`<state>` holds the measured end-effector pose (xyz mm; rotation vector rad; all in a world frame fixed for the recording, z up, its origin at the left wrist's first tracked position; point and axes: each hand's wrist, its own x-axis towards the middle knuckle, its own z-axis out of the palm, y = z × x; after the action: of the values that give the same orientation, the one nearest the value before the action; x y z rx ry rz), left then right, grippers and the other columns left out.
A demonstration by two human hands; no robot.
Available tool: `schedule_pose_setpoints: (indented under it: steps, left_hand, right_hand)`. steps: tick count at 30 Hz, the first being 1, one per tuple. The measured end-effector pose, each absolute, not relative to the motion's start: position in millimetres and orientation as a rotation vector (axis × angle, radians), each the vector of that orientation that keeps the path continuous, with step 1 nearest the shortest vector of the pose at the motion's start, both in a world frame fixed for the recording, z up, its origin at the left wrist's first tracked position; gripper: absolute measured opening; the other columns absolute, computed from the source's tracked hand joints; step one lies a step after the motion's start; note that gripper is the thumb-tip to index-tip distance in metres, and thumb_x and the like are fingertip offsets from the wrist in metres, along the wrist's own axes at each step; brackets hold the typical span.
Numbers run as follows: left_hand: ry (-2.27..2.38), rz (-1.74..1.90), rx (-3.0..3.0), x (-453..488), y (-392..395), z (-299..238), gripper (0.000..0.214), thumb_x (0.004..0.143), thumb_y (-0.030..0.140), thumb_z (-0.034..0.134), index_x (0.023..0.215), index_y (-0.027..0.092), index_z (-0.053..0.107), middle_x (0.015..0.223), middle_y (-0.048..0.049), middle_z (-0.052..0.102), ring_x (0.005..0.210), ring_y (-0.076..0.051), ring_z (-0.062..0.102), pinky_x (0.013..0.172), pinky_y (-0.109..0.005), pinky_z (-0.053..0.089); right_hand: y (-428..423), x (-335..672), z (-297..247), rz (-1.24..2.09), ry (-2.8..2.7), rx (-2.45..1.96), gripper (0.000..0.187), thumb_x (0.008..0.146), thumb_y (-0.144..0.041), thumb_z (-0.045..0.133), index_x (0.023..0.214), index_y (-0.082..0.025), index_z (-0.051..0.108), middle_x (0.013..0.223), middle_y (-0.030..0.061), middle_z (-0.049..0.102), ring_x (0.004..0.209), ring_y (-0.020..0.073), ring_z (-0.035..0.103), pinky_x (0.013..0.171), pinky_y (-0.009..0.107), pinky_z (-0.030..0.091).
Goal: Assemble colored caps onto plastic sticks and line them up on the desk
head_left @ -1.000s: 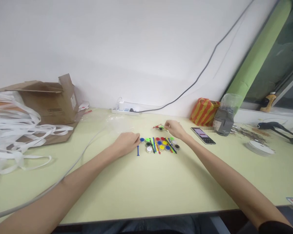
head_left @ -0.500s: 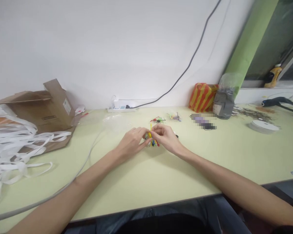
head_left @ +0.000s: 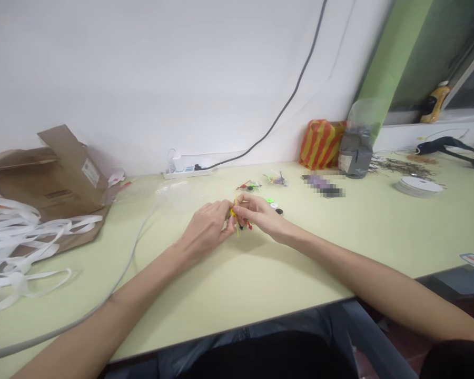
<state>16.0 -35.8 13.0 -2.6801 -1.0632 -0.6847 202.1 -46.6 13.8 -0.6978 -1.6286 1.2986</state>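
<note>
My left hand (head_left: 208, 225) and my right hand (head_left: 263, 215) meet over the table, fingertips nearly touching. Between them both pinch a small yellow plastic piece (head_left: 233, 212) with a thin stick-like part standing upright; its exact kind is too small to make out. Under my fingers lie some red and dark plastic bits (head_left: 248, 225), partly hidden. Just behind my right hand are small round discs: a green disc (head_left: 269, 200), a white disc (head_left: 274, 205) and a black disc (head_left: 279, 212). Red, green and black pieces (head_left: 249, 186) lie farther back, beside a clear-wrapped bundle of coloured pieces (head_left: 276, 179).
At left stand an open cardboard box (head_left: 59, 184) and a heap of white straps (head_left: 19, 231). A grey cable (head_left: 130, 258) crosses the table by my left arm. Along the back are a power strip (head_left: 185, 171), a striped bag (head_left: 322, 145) and a white spool (head_left: 418, 185).
The view has shifted slightly to the right. The yellow piece has turned, its thin stick now showing above and below my fingertips. Both hands still hold together; the discs show more clearly.
</note>
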Motion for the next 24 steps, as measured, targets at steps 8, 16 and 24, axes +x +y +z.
schedule_pose_setpoints:
  steps: [8,16,24]
  left_hand:
    - [-1.172,-0.815,-2.692,4.9,-21.6,6.2,0.015,0.100,0.028,0.035,0.105,0.020,0.047,0.088,-0.0040,0.058,0.078,-0.020,0.056,0.074,-0.033,0.044]
    - [-1.102,-0.999,-2.678,-4.7,-8.8,9.5,0.020,0.096,0.026,0.048,0.114,0.022,0.057,0.105,-0.0060,0.058,0.093,-0.019,0.059,0.083,-0.032,0.048]
    - [-1.221,-0.990,-2.740,-5.8,-8.6,9.6,0.008,0.090,0.024,0.052,0.093,0.021,0.059,0.091,-0.0015,0.067,0.083,-0.016,0.061,0.078,-0.031,0.047]
  right_hand:
    - [-47.7,205.0,16.9,1.341,-1.589,-0.546,0.037,0.086,-0.051,0.069,0.084,-0.022,0.046,0.066,-0.0037,0.051,0.061,0.0117,0.048,0.059,0.025,0.038]
    - [-37.4,207.5,8.6,1.282,-1.452,-0.706,0.033,0.084,-0.048,0.066,0.089,-0.023,0.045,0.070,-0.0039,0.054,0.052,0.0110,0.046,0.047,0.023,0.037]
    - [-37.3,210.1,11.6,1.238,-1.455,-0.709,0.030,0.086,-0.046,0.065,0.088,-0.024,0.045,0.069,-0.0039,0.053,0.056,0.0122,0.048,0.050,0.024,0.040]
